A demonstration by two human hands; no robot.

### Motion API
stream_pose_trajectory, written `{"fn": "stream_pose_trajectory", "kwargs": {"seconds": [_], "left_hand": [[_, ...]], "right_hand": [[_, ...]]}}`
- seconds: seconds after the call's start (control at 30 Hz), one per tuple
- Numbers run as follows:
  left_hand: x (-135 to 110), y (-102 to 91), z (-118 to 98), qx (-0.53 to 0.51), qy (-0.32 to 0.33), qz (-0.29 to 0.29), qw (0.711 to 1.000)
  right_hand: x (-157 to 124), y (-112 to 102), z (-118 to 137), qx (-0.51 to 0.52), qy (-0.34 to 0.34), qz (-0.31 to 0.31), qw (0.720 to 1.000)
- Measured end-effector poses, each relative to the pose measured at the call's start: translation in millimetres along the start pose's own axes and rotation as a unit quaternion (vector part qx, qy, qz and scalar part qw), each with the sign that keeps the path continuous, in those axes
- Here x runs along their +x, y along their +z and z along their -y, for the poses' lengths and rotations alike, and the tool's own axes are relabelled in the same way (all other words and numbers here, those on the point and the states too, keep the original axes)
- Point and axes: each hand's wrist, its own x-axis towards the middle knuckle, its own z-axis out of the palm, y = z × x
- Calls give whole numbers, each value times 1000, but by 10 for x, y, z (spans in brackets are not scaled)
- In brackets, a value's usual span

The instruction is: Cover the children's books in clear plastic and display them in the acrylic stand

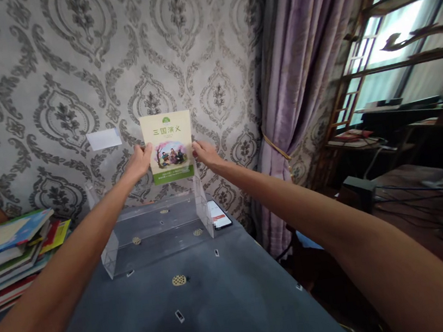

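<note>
I hold a thin book (168, 146) upright in front of the patterned wall, its yellow and green cover with Chinese characters facing me. My left hand (139, 161) grips its left edge, and my right hand (205, 153) grips its right edge; both are closed on it. The book hangs above a clear acrylic rack (154, 230) that stands on the table against the wall. Both arms are stretched far forward.
A stack of books (8, 251) lies at the table's left. A phone (219, 214) rests right of the rack. The table has a blue-grey cloth (208, 305). A purple curtain (296, 84) and dark wooden shelving (403, 107) fill the right side.
</note>
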Motion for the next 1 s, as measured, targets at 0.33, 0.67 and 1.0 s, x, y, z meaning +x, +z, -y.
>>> {"fn": "stream_pose_trajectory", "kwargs": {"seconds": [0.33,0.67,1.0], "left_hand": [[-977,-169,814,160,181,-126,962],[-1483,-871,2476,317,-26,-103,943],[-1492,-1211,3038,390,-137,31,910]], "right_hand": [[-928,-58,255,18,-67,-104,992],[-2888,567,757,146,-91,255,952],[-3445,1098,785,210,27,342,916]]}}
